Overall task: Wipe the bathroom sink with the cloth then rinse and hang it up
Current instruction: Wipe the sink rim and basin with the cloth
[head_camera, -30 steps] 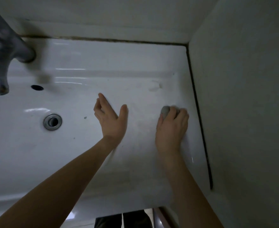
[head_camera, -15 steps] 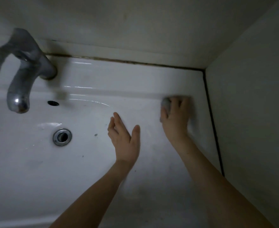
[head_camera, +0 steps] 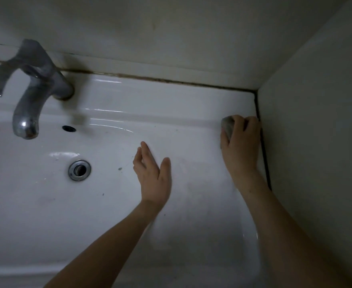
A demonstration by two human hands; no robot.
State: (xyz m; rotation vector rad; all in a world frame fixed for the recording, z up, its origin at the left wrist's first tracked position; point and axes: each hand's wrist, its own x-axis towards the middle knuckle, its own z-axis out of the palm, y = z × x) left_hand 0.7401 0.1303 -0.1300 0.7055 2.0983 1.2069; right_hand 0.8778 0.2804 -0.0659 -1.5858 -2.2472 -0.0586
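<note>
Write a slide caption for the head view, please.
Right hand grips cloth on the sink by the wall; left hand open.

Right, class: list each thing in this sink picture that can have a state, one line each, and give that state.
Tap: no water running from it.
Drain: unplugged, open.
Sink: white, glossy, a few dark specks in the basin.
Cloth: bunched up, pressed to the sink's back right corner.
Right hand: grips the cloth.
Left hand: open, fingers straight, holds nothing.
</note>
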